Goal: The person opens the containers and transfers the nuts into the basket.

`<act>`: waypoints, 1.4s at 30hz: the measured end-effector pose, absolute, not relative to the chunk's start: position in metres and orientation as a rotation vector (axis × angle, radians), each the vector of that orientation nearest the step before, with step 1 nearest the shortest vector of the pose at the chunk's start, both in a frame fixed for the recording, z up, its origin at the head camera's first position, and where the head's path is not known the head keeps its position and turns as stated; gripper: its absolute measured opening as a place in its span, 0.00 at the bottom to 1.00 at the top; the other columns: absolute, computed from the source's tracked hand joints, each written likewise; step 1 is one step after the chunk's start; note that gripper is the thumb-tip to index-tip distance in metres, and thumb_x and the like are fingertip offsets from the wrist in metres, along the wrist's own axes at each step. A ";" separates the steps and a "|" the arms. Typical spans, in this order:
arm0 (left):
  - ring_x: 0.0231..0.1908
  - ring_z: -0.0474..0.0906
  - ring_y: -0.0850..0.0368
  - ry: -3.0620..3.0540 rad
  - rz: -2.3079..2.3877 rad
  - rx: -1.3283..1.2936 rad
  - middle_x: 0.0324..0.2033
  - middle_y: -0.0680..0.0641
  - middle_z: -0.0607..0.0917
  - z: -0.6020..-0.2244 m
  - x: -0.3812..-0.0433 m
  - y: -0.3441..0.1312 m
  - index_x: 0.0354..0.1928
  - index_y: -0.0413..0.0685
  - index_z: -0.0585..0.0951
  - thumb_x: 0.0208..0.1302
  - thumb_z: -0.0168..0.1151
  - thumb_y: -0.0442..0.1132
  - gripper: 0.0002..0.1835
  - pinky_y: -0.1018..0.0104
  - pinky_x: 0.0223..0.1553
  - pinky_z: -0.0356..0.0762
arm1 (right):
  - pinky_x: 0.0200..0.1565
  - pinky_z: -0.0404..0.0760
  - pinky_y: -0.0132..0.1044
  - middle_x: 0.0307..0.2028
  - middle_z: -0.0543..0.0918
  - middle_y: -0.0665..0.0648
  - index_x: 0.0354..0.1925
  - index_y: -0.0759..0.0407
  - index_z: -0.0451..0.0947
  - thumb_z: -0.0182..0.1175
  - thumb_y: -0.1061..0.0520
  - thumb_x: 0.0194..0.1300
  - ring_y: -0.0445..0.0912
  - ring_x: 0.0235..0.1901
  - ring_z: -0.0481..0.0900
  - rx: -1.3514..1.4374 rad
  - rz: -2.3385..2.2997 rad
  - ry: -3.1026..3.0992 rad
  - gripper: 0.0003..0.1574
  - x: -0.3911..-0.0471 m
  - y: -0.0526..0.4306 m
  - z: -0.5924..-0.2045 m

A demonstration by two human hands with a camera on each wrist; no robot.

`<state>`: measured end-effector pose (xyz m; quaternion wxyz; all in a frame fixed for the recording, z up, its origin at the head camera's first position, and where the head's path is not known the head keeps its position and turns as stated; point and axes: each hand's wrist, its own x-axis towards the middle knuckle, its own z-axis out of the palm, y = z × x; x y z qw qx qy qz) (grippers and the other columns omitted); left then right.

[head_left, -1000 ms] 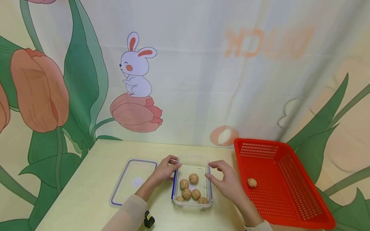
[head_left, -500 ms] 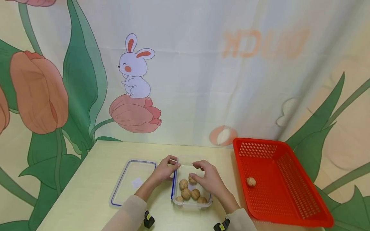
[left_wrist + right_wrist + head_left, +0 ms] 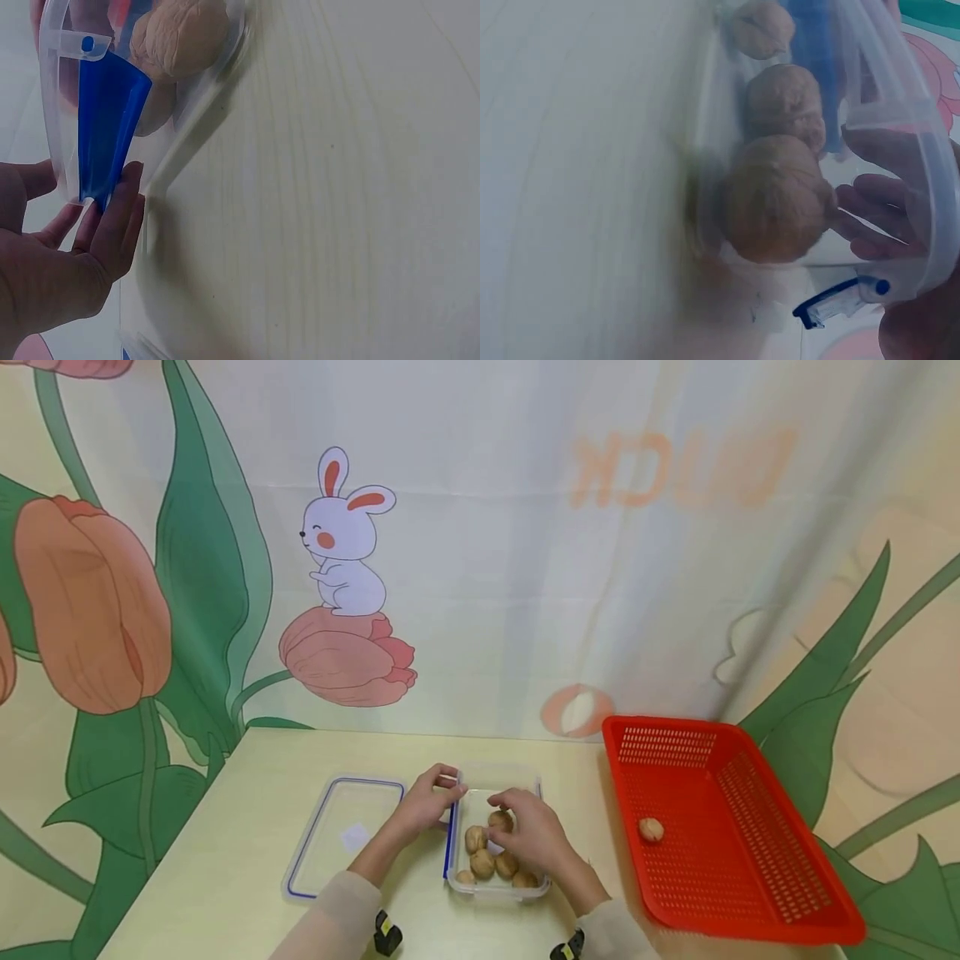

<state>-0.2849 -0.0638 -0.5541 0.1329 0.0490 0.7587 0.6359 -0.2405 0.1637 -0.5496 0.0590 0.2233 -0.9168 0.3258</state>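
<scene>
A clear plastic food container point(image 3: 501, 891) with blue clips stands on the table, holding several walnuts point(image 3: 482, 863). My left hand point(image 3: 422, 802) grips its left rim near the far corner, thumb over the edge and fingers outside by the blue clip point(image 3: 105, 112). Inside the container, my right hand point(image 3: 536, 831) has thumb and fingers curled around the farthest walnut point(image 3: 501, 819). Through the clear wall in the right wrist view, the right fingers point(image 3: 877, 202) show beside walnuts; their exact contact is hard to see.
The clear lid point(image 3: 330, 793) with a blue seal lies on the table point(image 3: 217, 852) to the left. A red plastic basket point(image 3: 738, 835) on the right contains one walnut point(image 3: 651, 830). A printed curtain point(image 3: 480, 568) hangs behind the table.
My right hand has moved left from the container's right rim, then down inside to the farthest walnut. The left hand keeps its grip on the left rim.
</scene>
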 end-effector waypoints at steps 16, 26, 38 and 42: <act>0.57 0.79 0.36 2.207 1.848 0.128 0.61 0.33 0.73 -0.558 -0.283 -0.063 0.67 0.39 0.72 0.79 0.61 0.40 0.21 0.45 0.36 0.90 | 0.51 0.84 0.50 0.47 0.87 0.55 0.52 0.57 0.86 0.76 0.60 0.62 0.51 0.48 0.83 0.658 0.675 -2.763 0.20 -0.240 0.158 -0.554; 0.56 0.79 0.37 2.213 1.834 0.133 0.61 0.34 0.74 -0.557 -0.284 -0.062 0.67 0.39 0.73 0.79 0.61 0.41 0.21 0.44 0.37 0.90 | 0.50 0.84 0.50 0.44 0.86 0.55 0.49 0.58 0.86 0.78 0.61 0.60 0.51 0.46 0.82 0.657 0.670 -2.762 0.18 -0.242 0.159 -0.554; 0.55 0.80 0.38 2.238 1.818 0.146 0.60 0.34 0.74 -0.552 -0.287 -0.064 0.64 0.40 0.74 0.79 0.61 0.41 0.19 0.44 0.37 0.90 | 0.55 0.83 0.53 0.46 0.87 0.54 0.49 0.59 0.85 0.75 0.61 0.63 0.51 0.50 0.83 0.598 0.897 -2.744 0.16 -0.241 0.158 -0.549; 0.55 0.80 0.38 2.232 1.803 0.148 0.61 0.34 0.74 -0.552 -0.287 -0.064 0.64 0.40 0.74 0.79 0.61 0.42 0.19 0.45 0.37 0.90 | 0.55 0.82 0.53 0.46 0.87 0.53 0.50 0.60 0.85 0.75 0.61 0.65 0.50 0.50 0.84 0.601 0.961 -2.752 0.16 -0.240 0.159 -0.547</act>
